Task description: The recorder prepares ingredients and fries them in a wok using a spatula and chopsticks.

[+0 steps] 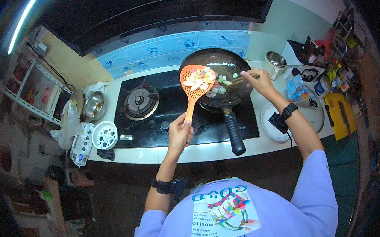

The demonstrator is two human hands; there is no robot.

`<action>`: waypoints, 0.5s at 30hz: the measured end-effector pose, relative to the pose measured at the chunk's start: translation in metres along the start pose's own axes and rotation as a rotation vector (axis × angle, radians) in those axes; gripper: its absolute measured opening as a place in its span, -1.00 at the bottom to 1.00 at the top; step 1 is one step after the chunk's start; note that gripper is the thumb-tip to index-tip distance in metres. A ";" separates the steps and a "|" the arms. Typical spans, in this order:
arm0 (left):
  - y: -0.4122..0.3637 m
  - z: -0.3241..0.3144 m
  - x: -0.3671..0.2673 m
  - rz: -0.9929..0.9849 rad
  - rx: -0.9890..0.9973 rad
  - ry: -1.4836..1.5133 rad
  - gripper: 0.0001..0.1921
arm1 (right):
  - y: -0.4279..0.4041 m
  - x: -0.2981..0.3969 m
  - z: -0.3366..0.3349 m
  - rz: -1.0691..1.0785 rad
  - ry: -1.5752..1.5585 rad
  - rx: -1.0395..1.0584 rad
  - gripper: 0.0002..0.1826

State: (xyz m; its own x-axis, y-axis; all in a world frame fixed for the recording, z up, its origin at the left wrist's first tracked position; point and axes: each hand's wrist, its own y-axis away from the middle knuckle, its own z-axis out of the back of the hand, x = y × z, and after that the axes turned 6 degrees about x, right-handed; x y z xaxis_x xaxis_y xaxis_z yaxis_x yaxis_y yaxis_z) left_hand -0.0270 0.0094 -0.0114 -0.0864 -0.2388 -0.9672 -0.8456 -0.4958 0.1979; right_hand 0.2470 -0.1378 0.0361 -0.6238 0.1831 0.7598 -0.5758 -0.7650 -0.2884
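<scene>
My left hand (180, 134) grips the handle of an orange slotted skimmer (193, 95), which is raised over the left part of a dark wok (235, 98). Pale, yellowish and pinkish food pieces (198, 81) fill the skimmer's bowl. In my right hand (263, 82) is a pair of wooden chopsticks (238, 81), their tips down among the food in the wok. White, green and pink pieces (220, 79) lie there, partly hidden by the skimmer. The wok's black wrapped handle (234, 134) points towards me, with neither hand on it.
A bare gas burner (140, 101) is left of the wok on the black hob (158, 129). Further left stand a steel bowl (94, 106) and a white perforated basket (105, 135). A white plate (268, 127) and a small saucepan (275, 60) are rightward. The range hood (171, 15) overhangs.
</scene>
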 end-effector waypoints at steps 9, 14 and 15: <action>0.002 0.002 0.002 -0.028 0.008 -0.049 -0.63 | 0.003 0.005 -0.001 -0.124 -0.130 -0.206 -0.63; 0.000 -0.001 0.004 0.006 0.005 -0.032 -0.63 | 0.019 0.039 0.015 -0.057 -0.304 -0.262 -0.61; 0.000 -0.002 0.004 -0.014 -0.009 -0.045 -0.63 | 0.020 0.047 0.013 -0.019 -0.315 -0.236 -0.61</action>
State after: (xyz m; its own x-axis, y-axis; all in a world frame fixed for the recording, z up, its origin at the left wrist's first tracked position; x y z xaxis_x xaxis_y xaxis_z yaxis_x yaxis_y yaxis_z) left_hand -0.0258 0.0069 -0.0149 -0.0987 -0.1942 -0.9760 -0.8420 -0.5064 0.1859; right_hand 0.2132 -0.1525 0.0738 -0.4400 -0.0307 0.8975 -0.7142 -0.5939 -0.3705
